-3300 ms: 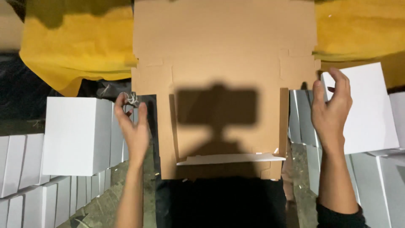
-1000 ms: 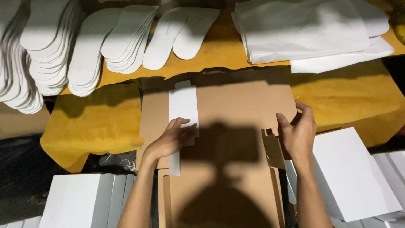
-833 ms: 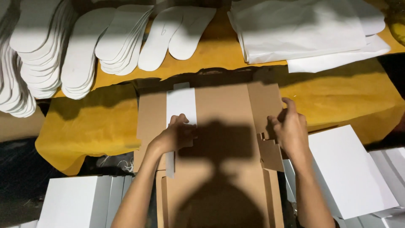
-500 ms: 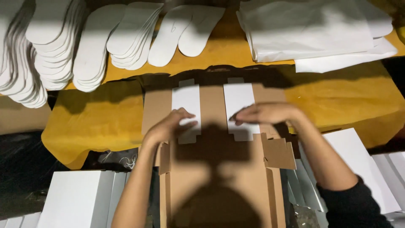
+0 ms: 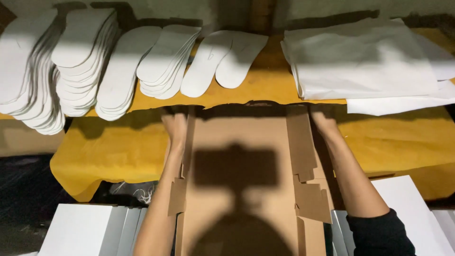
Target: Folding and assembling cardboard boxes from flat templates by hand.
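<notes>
White insole-shaped cutouts [image 5: 85, 61] lie fanned along the far left of the bench in roughly five overlapping stacks; individual pieces within the stacks cannot be counted. The rightmost group shows two separate cutouts side by side. To the right of them rests one pile of white tissue paper sheets [image 5: 365, 61], with a second layer showing under its lower right edge.

Below the cutouts, one left hand [image 5: 174, 130] rests against the outer left side of one brown cardboard box blank [image 5: 237, 189], fingers together and flat against the raised side flap. The box blank lies at centre, running from the near edge of the view up to the yellow cloth, with both long side flaps standing up. One right hand [image 5: 324, 124] is pressed against the outer right flap in the same manner, fingers together; its fingertips are in shadow and their exact grip cannot be told. A dark sleeve covers the right forearm.

White flat boxes [image 5: 90, 230] stand in a row at lower left; another white box [image 5: 407, 208] lies at lower right.

The work surface is covered by one yellow cloth [image 5: 118, 151] with a ragged front edge. Light comes from behind the person, casting a dark shadow of a head with a camera onto the cardboard. Surroundings are dark.
</notes>
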